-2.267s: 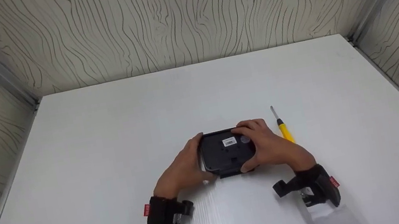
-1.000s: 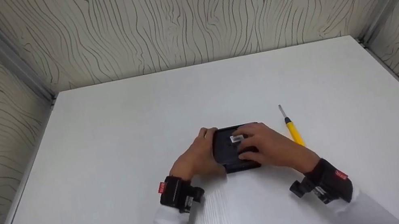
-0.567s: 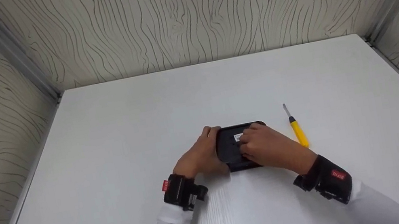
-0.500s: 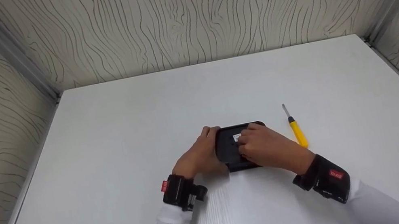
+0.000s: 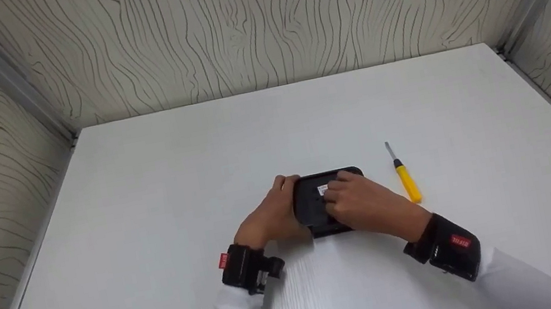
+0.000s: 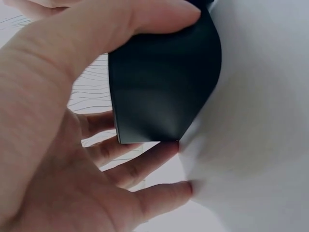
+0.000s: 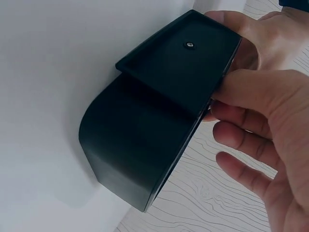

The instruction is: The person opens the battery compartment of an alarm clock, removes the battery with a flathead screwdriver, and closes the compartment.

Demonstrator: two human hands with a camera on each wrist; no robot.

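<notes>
A black plastic device (image 5: pixel 309 206) with rounded corners lies on the white table, its recessed face and white label (image 5: pixel 322 190) turned up. My left hand (image 5: pixel 275 212) grips its left end; in the left wrist view the thumb lies along the black side wall (image 6: pixel 159 92), with the fingers behind. My right hand (image 5: pixel 366 205) bends over the recessed face, fingers curled beside the label. In the right wrist view its thumb presses in past the device's edge (image 7: pixel 130 135), fingertips partly hidden. A flat strip on the device's near side carries a small screw (image 7: pixel 189 45).
A screwdriver (image 5: pixel 407 182) with a yellow handle lies just right of my right hand, its tip pointing away. The white table (image 5: pixel 171 173) ends at a wood-patterned wall (image 5: pixel 230 26) at the back, with similar walls on both sides.
My right hand has left the device's right edge and moved inward over its recessed face, spreading, then curling its fingers. My left hand keeps its grip. The view has shifted slightly.
</notes>
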